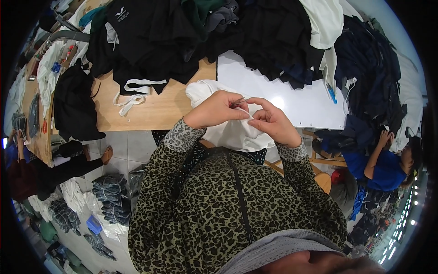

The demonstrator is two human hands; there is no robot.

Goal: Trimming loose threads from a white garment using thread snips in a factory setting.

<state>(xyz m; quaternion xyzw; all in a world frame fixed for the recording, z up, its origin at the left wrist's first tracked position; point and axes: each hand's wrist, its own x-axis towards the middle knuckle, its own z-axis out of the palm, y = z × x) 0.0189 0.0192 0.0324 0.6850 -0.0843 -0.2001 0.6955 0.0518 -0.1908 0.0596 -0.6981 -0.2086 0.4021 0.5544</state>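
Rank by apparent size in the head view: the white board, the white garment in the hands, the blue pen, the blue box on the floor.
1. white board
2. white garment
3. blue box
4. blue pen
The last two look close; their distances from the camera differ, so that order is unsure.

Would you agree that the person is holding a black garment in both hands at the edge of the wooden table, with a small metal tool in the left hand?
Not quite: the garment is white, not black. The head view shows both the left hand and the right hand gripping it at the edge of the wooden table, with the small metal tool at the left hand.
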